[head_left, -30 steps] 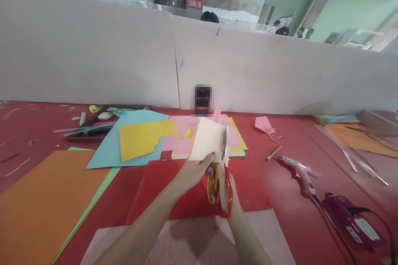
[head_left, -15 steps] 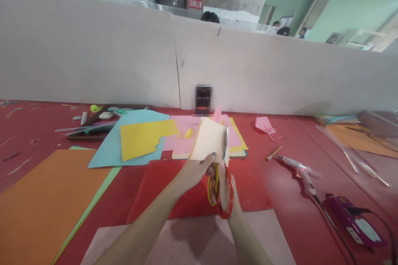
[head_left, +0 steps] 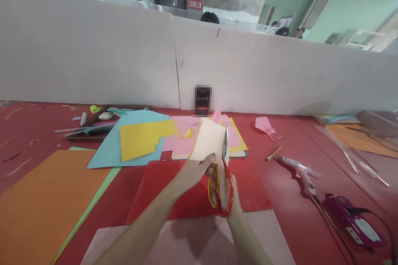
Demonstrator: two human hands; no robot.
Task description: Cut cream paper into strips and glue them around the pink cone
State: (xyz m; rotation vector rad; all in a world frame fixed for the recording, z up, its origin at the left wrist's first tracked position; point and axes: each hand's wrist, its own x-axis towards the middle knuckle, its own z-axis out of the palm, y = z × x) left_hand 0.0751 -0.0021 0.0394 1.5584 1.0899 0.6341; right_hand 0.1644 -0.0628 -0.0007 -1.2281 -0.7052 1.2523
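Observation:
A piece of cream paper point(head_left: 209, 138) is pinched in my left hand point(head_left: 196, 169), held up above the table. My right hand point(head_left: 225, 180) grips a pair of scissors point(head_left: 230, 198) with red and yellow handles, fingers through the loops. The blades point away from me and lie along the right edge of the cream paper. Below both hands is a red sheet point(head_left: 174, 186), and nearer to me a pale pink sheet point(head_left: 174, 240). Behind the cream paper lie pink sheets point(head_left: 177, 145) and a small yellow cut-out point(head_left: 188, 133).
At left are a blue sheet point(head_left: 108, 145), a notched yellow sheet point(head_left: 139, 140), an orange sheet point(head_left: 52, 186) and a tool tray point(head_left: 90, 134). At right lie a pink scrap point(head_left: 263, 124), a glue gun point(head_left: 300, 169) and a purple power strip point(head_left: 354, 219). A white partition point(head_left: 124, 54) stands behind.
Almost nothing differs. The scissor handles have shifted very slightly, while the cream paper stays in place.

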